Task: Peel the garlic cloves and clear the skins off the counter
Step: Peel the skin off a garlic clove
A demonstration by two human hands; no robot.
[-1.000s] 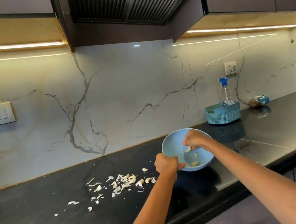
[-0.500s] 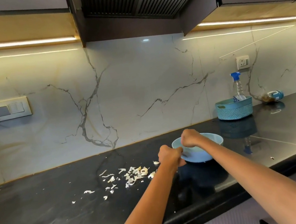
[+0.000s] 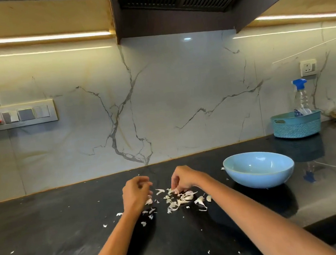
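I see the pile of white papery garlic skins [image 3: 178, 198] on the black stone counter [image 3: 49, 239], directly under my right hand [image 3: 183, 178], which pinches one piece. My left hand [image 3: 135, 193], curled, hovers beside; whether it holds anything, I cannot tell. One light blue ceramic bowl [image 3: 259, 168] stands to the right; the skins are too many to count.

Skins [image 3: 181, 199] scattered on counter [image 3: 49, 239], mid-front. Left hand [image 3: 135, 193] at pile's left edge, right hand [image 3: 183, 178] on its far side. Bowl [image 3: 259, 170] right of pile. Basket [image 3: 296, 124] behind bowl, against wall; bottle [image 3: 301, 97] standing in it.
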